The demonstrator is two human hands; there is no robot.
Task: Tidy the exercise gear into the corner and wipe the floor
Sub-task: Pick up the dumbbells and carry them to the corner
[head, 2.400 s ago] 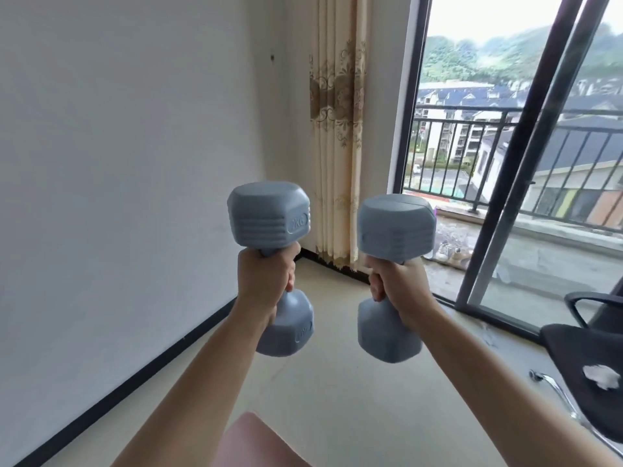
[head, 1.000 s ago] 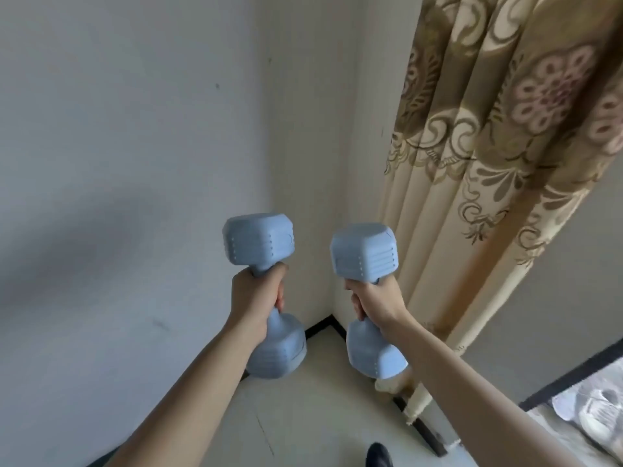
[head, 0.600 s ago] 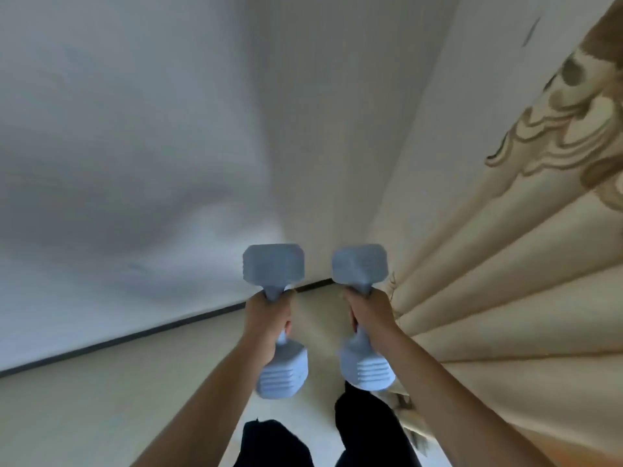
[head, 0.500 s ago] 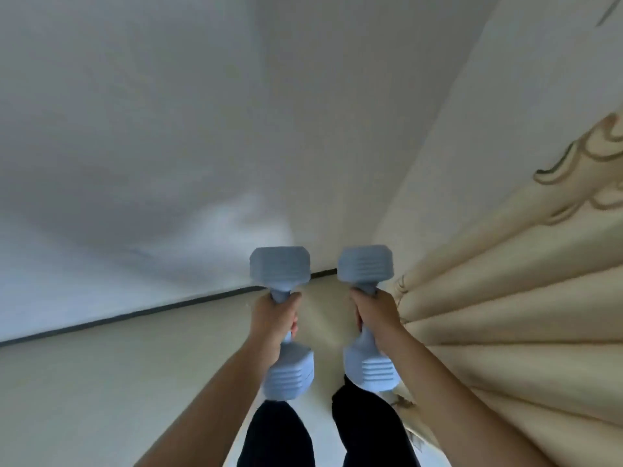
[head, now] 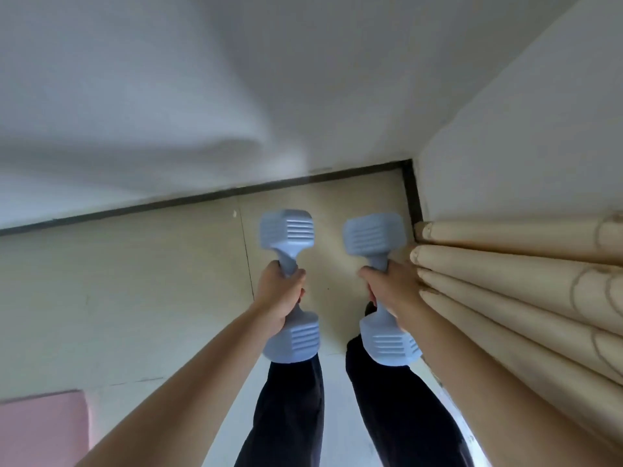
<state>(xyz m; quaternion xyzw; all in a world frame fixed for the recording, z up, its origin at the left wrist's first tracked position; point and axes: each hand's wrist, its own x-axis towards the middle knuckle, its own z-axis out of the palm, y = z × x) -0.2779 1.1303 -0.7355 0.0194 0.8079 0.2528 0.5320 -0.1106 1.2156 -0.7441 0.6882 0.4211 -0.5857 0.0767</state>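
Both fists are wrapping tight, the left hand (head: pixel 279 298) gripping one blue dumbbell (head: pixel 290 284) and the right hand (head: pixel 392 288) the other dumbbell (head: pixel 382 288), hanging above the corner floor (head: pixel 151 298) beside the curtain (head: pixel 522 281).

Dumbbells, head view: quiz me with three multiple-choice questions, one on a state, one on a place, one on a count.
1. The left hand: A. open B. grips the left dumbbell C. makes an empty fist
2. The curtain is: A. left of the left dumbbell B. between the two C. right of the right dumbbell
3. Dumbbells held: A. two B. one C. three
Answers: 1 B, its fingers curl round the handle. 2 C, its folds lie beyond the right hand. 3 A, one in each hand.
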